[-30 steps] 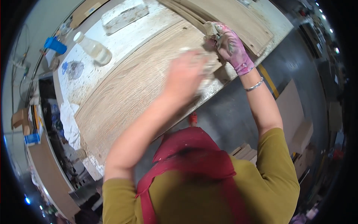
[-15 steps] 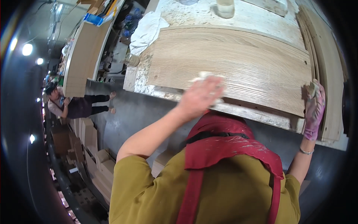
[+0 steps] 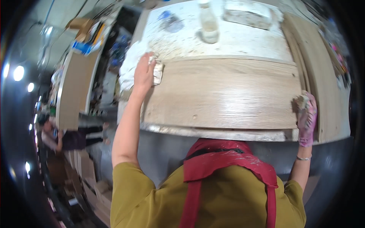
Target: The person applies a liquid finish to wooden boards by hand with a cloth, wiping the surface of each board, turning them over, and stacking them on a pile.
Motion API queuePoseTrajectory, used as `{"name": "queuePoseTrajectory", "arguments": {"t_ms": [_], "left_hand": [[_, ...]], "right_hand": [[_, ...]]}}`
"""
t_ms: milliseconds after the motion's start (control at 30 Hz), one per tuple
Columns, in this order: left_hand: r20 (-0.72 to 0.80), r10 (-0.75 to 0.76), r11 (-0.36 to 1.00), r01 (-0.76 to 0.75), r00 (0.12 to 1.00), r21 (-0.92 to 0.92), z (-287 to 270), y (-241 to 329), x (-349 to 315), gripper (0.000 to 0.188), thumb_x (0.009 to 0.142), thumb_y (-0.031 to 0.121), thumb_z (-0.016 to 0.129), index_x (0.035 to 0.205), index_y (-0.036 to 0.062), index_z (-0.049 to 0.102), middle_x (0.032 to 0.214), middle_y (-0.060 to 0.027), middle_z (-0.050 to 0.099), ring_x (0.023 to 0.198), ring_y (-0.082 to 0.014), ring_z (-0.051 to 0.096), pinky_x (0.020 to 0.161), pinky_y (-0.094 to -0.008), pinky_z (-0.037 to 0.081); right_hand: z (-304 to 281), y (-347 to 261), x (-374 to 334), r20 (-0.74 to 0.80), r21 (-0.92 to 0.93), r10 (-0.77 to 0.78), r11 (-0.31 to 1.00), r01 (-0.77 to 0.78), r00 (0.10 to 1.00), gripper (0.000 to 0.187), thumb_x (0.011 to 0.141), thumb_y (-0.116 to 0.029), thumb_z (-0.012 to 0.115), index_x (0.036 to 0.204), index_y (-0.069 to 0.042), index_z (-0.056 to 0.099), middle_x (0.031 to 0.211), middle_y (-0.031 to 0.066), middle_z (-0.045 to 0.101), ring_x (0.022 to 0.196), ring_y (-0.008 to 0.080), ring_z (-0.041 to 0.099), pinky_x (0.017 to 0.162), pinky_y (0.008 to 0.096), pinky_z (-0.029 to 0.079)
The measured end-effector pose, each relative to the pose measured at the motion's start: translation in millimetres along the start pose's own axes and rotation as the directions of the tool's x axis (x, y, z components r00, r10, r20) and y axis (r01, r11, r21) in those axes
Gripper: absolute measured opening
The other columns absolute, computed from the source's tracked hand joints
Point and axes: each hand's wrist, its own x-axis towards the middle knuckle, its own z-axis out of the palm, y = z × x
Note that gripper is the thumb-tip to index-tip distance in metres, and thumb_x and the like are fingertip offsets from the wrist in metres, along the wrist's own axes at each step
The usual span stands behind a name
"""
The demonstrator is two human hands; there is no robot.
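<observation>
A wood-grain board [image 3: 220, 95] lies flat across the worktable in front of me. At its far left corner my bare left hand [image 3: 143, 74] is closed on a crumpled cream cloth [image 3: 157, 73], beside a larger white cloth [image 3: 128, 67]. My right hand [image 3: 307, 121] wears a stained pink glove and sits at the board's right edge. Its fingers are closed around a small whitish-brown crumpled lump [image 3: 301, 101], whose kind I cannot make out.
Beyond the board stand a bottle of pale liquid [image 3: 209, 30], a clear plastic bottle with a blue cap [image 3: 173, 23] and a whitish block [image 3: 249, 15]. Stacked boards [image 3: 313, 68] line the right side. At far left another person [image 3: 68, 136] stands near cardboard [image 3: 81, 163].
My left hand has moved with its cloth from the board's near edge to its far left corner. My right hand stays at the right edge. The view has shifted, showing more of the table's far side.
</observation>
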Motion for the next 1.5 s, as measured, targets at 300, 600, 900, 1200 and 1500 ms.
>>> {"name": "queuePoseTrajectory", "arguments": {"t_ms": [300,600,900,1200,1500], "left_hand": [[0.472,0.623,0.782,-0.473,0.624,-0.406,158,218,89,0.04,0.094,0.03,0.046,0.122,0.0021,0.051,0.121,-0.0193,0.055,0.111,-0.0346,0.051,0.095,-0.0377,0.04],[0.156,0.69,0.655,-0.518,0.707,-0.55,297,402,113,0.033,0.088,0.029,0.048,0.102,0.0029,0.061,0.098,-0.0224,0.062,0.092,-0.0395,0.057,0.083,-0.0453,0.044],[0.22,0.97,0.199,-0.861,0.104,-0.467,175,375,-18,0.049,0.076,0.036,0.066,0.118,0.0148,0.055,0.124,-0.011,0.052,0.122,-0.0299,0.043,0.096,-0.0528,0.036],[0.328,0.617,0.557,-0.103,0.715,-0.824,183,353,0,0.012,0.085,0.018,0.062,0.089,0.0058,0.062,0.081,-0.0066,0.062,0.075,-0.0175,0.057,0.066,-0.0296,0.045],[0.272,-0.23,0.957,0.268,0.934,-0.111,-1,3,36,0.035,0.087,0.024,0.053,0.108,-0.0025,0.061,0.09,-0.0114,0.065,0.082,-0.0174,0.058,0.077,-0.0305,0.044]], "right_hand": [[20,-3,-2,-0.047,-0.065,-0.123,0.991,0.12,0.991,0.026,0.083,-0.012,0.059,0.104,0.003,0.057,0.107,0.0101,0.056,0.102,0.0158,0.051,0.092,0.0284,0.038],[28,-17,1,-0.113,0.262,-0.035,0.963,0.063,0.993,0.03,0.087,-0.014,0.058,0.112,0.001,0.053,0.098,0.0086,0.06,0.09,0.0138,0.057,0.082,0.0278,0.045],[-40,-56,-55,-0.295,0.437,-0.198,0.842,0.317,0.935,0.03,0.092,-0.019,0.047,0.118,-0.003,0.049,0.116,0.0081,0.054,0.101,0.0182,0.055,0.092,0.0394,0.046],[6,-63,-24,-0.299,0.384,-0.181,0.876,0.291,0.937,0.024,0.087,-0.011,0.055,0.11,-0.004,0.054,0.11,0.0066,0.056,0.1,0.017,0.054,0.089,0.0329,0.045],[-20,-44,29,-0.3,0.172,-0.093,0.974,0.15,0.949,0.015,0.09,-0.016,0.053,0.102,-0.006,0.055,0.104,0.006,0.057,0.097,0.0154,0.055,0.086,0.0327,0.046]]}}
